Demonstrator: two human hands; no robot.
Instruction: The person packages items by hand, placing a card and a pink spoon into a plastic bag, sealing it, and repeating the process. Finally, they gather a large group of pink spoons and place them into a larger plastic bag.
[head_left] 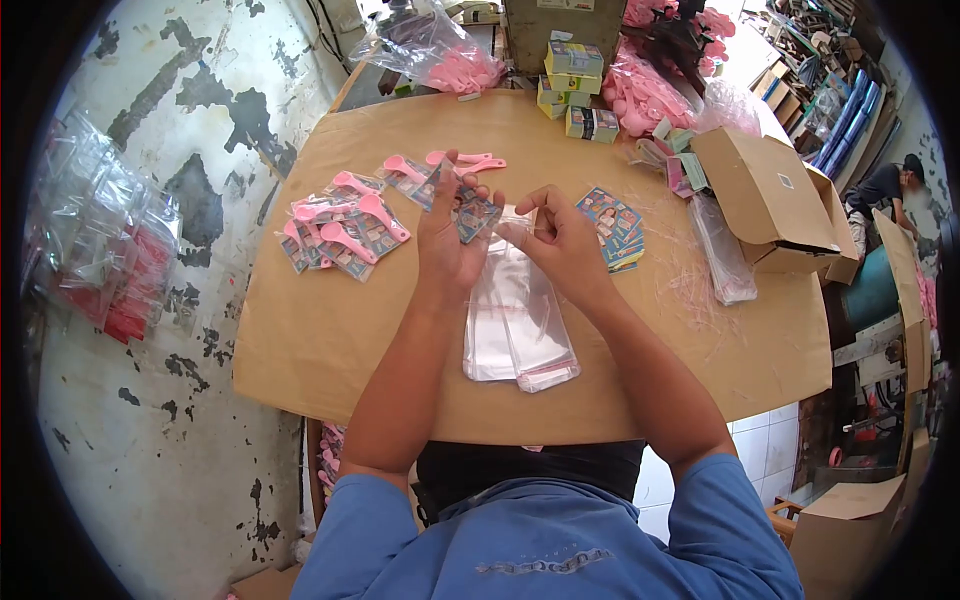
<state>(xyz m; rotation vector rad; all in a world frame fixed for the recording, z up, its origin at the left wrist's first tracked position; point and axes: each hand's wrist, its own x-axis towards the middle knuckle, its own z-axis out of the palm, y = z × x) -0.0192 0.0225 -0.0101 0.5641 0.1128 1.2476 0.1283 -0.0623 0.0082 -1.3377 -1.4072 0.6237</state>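
My left hand (448, 225) is closed on a printed card (474, 218), which looks to be inside a clear plastic bag. Close to the card's right edge, my right hand (565, 245) has thumb and finger pinched together; what they grip is too small to make out. Below both hands lies a pile of clear plastic bags (515, 335). To the right, a fanned stack of printed cards (612, 225) rests on the table. Packets with pink spoons (348, 240) and cards are heaped on the left, and another pink spoon (480, 163) lies behind my left hand.
Beyond the cards, an open cardboard box (760, 195) stands beside more clear bags (722, 250) and plastic scraps (690, 290) on the table (300, 370). Stacked card bundles (575, 75) and bagged pink spoons (645, 95) sit at the back. A person (885, 195) is far right.
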